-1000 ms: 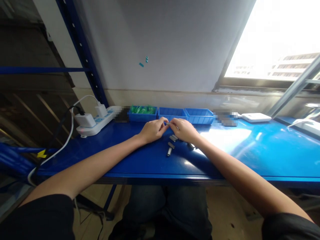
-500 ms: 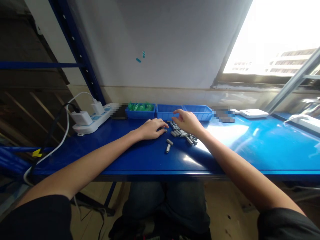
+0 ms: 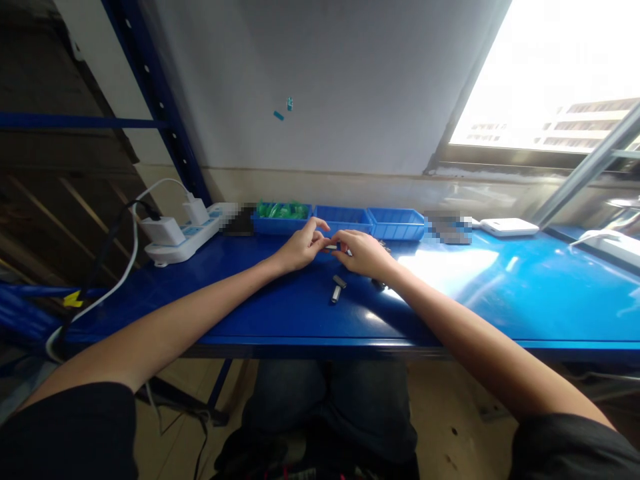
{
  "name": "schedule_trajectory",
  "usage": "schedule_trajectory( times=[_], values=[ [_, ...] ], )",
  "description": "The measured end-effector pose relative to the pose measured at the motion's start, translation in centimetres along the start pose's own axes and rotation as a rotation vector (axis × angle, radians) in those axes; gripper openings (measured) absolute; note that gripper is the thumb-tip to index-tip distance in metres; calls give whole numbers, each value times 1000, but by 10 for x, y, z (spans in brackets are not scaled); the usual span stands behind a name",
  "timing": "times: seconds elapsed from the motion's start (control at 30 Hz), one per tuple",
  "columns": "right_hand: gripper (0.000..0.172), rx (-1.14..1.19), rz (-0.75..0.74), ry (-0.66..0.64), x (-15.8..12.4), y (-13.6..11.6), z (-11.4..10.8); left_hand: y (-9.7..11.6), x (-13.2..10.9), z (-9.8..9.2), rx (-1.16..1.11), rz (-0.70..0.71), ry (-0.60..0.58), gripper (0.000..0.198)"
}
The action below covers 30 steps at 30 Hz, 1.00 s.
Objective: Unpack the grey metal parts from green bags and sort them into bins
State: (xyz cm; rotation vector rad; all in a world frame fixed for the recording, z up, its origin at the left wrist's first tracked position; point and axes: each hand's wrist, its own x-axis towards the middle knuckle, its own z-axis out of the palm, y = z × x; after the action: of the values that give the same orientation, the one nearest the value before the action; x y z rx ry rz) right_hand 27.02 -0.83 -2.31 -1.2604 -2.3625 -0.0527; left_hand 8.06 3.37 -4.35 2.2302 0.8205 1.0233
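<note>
Between my two hands, just above the blue table, is a small silver metal piece (image 3: pixel 331 247). My left hand (image 3: pixel 299 249) pinches its left end, index finger raised and bent. On the other end are the closed fingertips of my right hand (image 3: pixel 364 253). Two loose metal pieces lie nearer to me: a darker grey one (image 3: pixel 339 282) and a bright one (image 3: pixel 336 294), close together. My right hand and wrist hide most of a pile of similar metal pieces (image 3: pixel 384 245); only bits of it show.
Along the wall stand a blue bin with green pieces (image 3: pixel 283 212), a middle blue bin (image 3: pixel 345 228) and a right blue bin (image 3: pixel 397 227). At the left is a white power strip (image 3: pixel 187 243) with plugs and cables. A white flat box (image 3: pixel 509 227) lies at the right.
My left hand has lifted slightly with the small piece. My right hand has come down and left from above the pile to meet it, its fingers closing on the piece.
</note>
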Motion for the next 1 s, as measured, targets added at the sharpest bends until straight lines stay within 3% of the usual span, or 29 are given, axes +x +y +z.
schedule_trajectory(
  times=[0.27, 0.63, 0.83, 1.0],
  values=[
    [24, -12, 0, 33, -2, -4, -4, 4, -2, 0, -12, 1, -31, 24],
    [27, 23, 57, 38, 0, -3, -4, 4, -6, -2, 324, 118, -16, 26],
    [25, 37, 86, 84, -1, -2, -1, 5, -5, -2, 360, 117, 12, 28],
    [20, 41, 29, 125, -1, 1, 0, 8, -5, -4, 380, 122, -44, 35]
  ],
)
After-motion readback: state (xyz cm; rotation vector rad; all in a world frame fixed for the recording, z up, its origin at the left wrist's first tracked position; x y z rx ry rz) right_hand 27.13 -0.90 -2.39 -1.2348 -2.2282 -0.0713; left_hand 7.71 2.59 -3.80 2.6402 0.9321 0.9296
